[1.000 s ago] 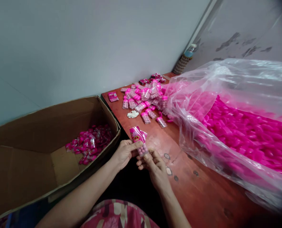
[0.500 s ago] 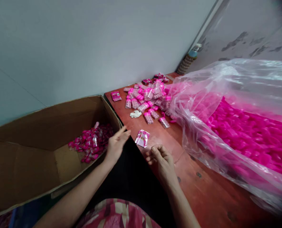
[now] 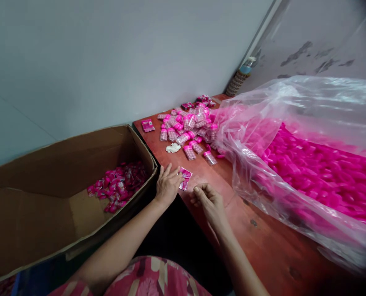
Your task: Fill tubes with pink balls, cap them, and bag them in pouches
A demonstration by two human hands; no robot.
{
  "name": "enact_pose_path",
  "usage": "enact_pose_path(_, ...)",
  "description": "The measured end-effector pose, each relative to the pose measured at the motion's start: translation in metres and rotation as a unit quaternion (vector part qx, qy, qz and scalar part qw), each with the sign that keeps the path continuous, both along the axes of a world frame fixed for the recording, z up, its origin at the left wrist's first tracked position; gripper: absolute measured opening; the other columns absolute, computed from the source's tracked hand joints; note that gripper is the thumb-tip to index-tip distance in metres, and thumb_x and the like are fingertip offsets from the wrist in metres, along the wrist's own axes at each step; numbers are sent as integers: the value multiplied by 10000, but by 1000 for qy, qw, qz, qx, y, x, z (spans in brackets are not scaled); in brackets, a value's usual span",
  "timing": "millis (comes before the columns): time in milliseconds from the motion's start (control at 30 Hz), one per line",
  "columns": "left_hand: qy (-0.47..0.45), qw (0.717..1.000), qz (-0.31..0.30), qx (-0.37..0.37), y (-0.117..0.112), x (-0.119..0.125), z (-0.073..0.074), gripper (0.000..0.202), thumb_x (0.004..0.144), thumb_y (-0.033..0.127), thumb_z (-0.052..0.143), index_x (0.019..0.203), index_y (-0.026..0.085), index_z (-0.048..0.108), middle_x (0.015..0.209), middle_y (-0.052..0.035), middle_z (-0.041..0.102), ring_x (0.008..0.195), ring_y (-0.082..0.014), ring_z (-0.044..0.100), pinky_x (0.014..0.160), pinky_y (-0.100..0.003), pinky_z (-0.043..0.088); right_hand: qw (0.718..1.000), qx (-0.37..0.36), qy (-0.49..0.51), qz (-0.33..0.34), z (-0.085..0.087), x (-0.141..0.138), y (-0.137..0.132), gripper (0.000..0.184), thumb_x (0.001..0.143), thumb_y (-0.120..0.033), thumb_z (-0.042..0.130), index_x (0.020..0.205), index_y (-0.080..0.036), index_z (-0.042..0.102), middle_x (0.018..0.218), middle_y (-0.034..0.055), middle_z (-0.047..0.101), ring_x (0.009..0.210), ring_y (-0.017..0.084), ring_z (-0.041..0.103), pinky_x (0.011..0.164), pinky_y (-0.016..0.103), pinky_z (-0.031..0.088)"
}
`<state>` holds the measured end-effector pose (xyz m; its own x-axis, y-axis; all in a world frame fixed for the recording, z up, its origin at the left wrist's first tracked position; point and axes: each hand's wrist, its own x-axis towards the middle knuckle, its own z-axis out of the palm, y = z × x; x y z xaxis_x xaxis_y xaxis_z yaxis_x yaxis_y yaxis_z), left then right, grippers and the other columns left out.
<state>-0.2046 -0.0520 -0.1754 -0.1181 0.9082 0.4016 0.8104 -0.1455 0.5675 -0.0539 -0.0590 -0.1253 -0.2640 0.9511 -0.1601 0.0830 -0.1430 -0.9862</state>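
Observation:
My left hand (image 3: 169, 185) reaches over the table's near edge, fingers stretched out and lying on the pink printed sachets (image 3: 186, 177), whose left part they cover. To the right of the sachets, my right hand (image 3: 210, 204) is closed, thumb and index finger together and the other fingers curled. Whether anything is in that pinch is hidden. Beyond the hands lies a heap of small clear bottles (image 3: 189, 122) with pink caps and pale pink balls inside. One bottle (image 3: 209, 158) lies on its side closest to my right hand.
A cardboard box (image 3: 75, 154) at left holds a pile of pink wrapped pieces (image 3: 119, 185). On the red table (image 3: 247, 250) a large clear plastic bag (image 3: 244, 164) spills pink plastic parts (image 3: 321, 176). A white crumpled scrap (image 3: 172, 147), another sachet (image 3: 147, 125) and a spray bottle (image 3: 241, 76) stand farther back.
My left hand has moved right from the box's rim onto the sachets. A pale piece above the pile in the box no longer shows. The right hand has barely moved.

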Motion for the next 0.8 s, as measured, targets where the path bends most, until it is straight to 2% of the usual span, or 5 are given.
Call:
enact_pose_path(267,-76,993,-25,88,-11,12,11,202,814,219,485,925,250,651,1114,-17,598,1215,-212,359,1051,-463,141,992,85,4,-96,-15,-5,14,299,700,-327,621,950,-204,514,877,16,599,803,149,568,721,286,437)
enact_pose_path(400,-191,978,-58,58,-21,17,31,243,801,236,506,1013,244,626,1157,-37,571,1159,-211,431,1020,-393,259,993,27,85,-79,-9,-9,25,350,676,-300,643,972,-208,481,691,-35,574,650,122,560,640,258,435)
enact_pose_path(500,-355,933,-33,-42,-22,10,37,352,756,332,561,1086,212,587,1066,-67,623,984,-227,566,865,-344,435,995,7,86,-56,1,-11,31,355,661,-284,653,962,-199,485,641,-47,553,588,109,535,581,233,413)
enact_pose_path(667,-528,817,-75,-219,-18,-8,33,306,710,413,577,756,130,684,705,-52,668,705,-198,632,643,-296,512,996,-6,16,90,7,-15,49,337,653,-316,640,929,-174,507,625,-31,561,554,122,531,562,246,408)
enact_pose_path(800,-578,785,-32,-222,-17,-13,31,261,661,365,642,690,109,685,679,-78,665,650,-158,621,613,-250,503,958,145,-235,75,9,-28,81,279,744,-408,520,859,-158,566,762,59,623,697,184,579,625,277,414)
